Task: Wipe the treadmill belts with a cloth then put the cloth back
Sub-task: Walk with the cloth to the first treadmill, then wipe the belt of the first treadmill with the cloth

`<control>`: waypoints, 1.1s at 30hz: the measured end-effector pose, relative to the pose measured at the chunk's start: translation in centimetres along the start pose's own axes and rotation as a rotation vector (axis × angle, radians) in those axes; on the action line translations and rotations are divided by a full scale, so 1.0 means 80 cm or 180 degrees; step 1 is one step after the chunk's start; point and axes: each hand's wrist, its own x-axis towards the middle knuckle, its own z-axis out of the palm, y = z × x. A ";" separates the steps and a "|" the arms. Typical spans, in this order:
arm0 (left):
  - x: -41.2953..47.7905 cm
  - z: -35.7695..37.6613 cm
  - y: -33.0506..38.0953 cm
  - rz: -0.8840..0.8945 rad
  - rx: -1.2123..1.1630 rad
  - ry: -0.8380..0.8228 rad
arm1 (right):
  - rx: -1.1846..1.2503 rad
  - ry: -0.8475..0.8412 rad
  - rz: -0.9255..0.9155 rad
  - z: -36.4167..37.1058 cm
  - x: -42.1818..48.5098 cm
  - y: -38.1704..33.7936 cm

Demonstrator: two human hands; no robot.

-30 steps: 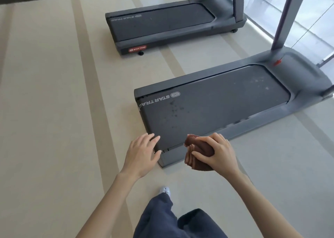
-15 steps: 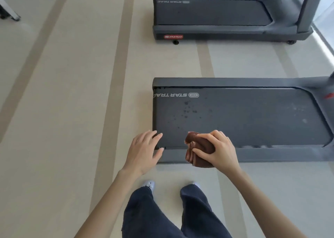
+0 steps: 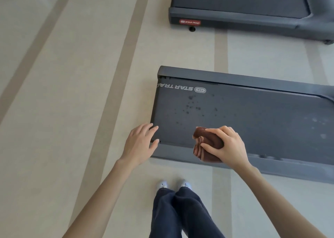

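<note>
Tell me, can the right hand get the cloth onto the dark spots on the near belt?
Probably yes. The right hand holds the cloth over the belt's near edge, and nothing lies between it and the spots.

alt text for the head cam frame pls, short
Seen from above, the right hand holds a folded brown cloth over the near treadmill's spotted dark belt, while the open left hand hovers at its rear corner. A second treadmill sits beyond on the beige floor.
</note>
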 end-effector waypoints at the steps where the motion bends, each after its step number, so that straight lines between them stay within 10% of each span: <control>1: 0.017 0.018 -0.006 0.0021 0.0039 0.0012 | 0.0017 0.0048 -0.0022 0.014 0.010 0.010; 19: 0.287 0.565 -0.184 -0.0094 0.0527 -0.0237 | -0.0007 0.0450 0.0338 0.523 0.188 0.353; 33: 0.330 0.704 -0.240 -0.0261 0.0454 0.0377 | -0.0829 0.0956 0.0059 0.692 0.228 0.425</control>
